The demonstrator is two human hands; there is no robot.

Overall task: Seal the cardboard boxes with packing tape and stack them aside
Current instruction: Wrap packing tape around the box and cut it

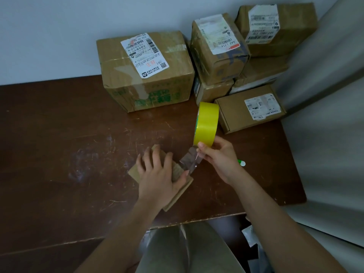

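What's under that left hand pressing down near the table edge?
A small flat cardboard box, with a clear tape strip running onto it. The left hand hides most of its top.

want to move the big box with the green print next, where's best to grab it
Probably by its two short ends, one of the hands on each side. The big box sits flat on the table, too wide for one hand. Its left end is clear; its right end sits close against the stacked boxes, so slide it forward first.
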